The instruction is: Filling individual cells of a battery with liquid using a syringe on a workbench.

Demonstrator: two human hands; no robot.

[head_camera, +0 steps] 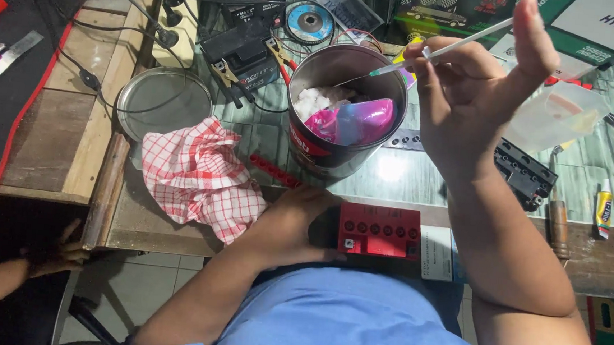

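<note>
Black mat with a red border covers the worktop's far left. Another person's hand rests below the left front edge. Round metal lid sits behind a red-and-white checked cloth.

Left hand lies flat at the front edge, fingers closed round the left end of a red block with a row of round holes, steadying it.

Dark round tin stands mid-worktop, holding white lumps and a pink-purple piece; a red band label wraps its front.

Right hand is raised beside the tin, pinching a thin white stick with a green tip between thumb and fingers, tip aimed over the tin's mouth. Judgement: keep the block pinned and the stick low and steady.

Green-and-white printed boxes line the far right edge; a small yellow-and-white glue tube lies near the right front.
</note>
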